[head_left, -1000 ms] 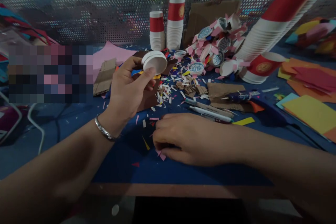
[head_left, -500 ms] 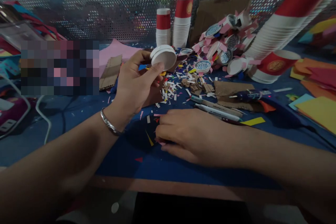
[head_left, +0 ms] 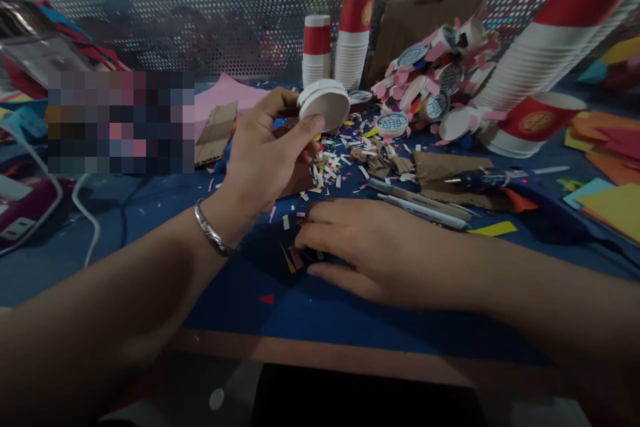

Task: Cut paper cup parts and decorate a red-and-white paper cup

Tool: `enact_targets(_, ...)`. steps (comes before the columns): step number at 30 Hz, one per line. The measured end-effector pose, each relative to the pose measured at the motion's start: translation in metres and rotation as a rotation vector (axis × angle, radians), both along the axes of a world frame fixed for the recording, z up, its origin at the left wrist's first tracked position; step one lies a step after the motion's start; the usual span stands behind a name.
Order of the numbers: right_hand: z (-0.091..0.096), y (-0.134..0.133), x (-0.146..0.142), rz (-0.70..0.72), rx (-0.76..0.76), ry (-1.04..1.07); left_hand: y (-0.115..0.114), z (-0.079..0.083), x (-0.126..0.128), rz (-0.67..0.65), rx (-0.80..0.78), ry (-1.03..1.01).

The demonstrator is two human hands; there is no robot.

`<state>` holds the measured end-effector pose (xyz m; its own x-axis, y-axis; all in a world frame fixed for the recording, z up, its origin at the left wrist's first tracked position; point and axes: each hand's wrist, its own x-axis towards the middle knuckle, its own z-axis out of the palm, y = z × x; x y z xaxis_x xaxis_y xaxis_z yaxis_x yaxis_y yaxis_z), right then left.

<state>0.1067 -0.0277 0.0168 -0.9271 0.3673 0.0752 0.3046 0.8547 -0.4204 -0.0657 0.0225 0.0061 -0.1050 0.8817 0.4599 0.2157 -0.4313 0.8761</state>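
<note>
My left hand (head_left: 265, 153) is raised above the blue table (head_left: 325, 310) and grips a white paper cup bottom (head_left: 325, 105) between thumb and fingers; a silver bracelet (head_left: 213, 233) circles its wrist. My right hand (head_left: 373, 247) rests low on the table, fingers curled together over small pink paper scraps (head_left: 296, 259). What its fingertips pinch is too small to name. Loose paper and cardboard snippets (head_left: 345, 160) lie just beyond both hands.
Stacks of red-and-white paper cups (head_left: 353, 33) stand at the back, a long leaning cup stack (head_left: 560, 33) at right. A pile of decorated cup bottoms (head_left: 430, 80), pens (head_left: 423, 207), a glue gun (head_left: 493, 180), coloured paper sheets (head_left: 607, 207) and cardboard (head_left: 215, 133) surround them. Perforated metal screen (head_left: 200, 7) behind.
My left hand has lifted the cup bottom slightly up and right. My right hand has drawn the pink scraps a little farther from the table's edge.
</note>
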Motion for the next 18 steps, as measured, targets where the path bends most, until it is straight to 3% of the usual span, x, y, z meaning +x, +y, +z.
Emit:
enact_targets(10, -0.0077, 0.0001, -0.0020, -0.075, 0.179, -0.027, -0.0019, 0.0029, 0.0011, -0.020, -0.012, -0.002)
enact_targets(18, -0.0016, 0.0027, -0.0001, -0.158, 0.276, -0.150, -0.0030, 0.0016, 0.0004, -0.023, -0.010, 0.035)
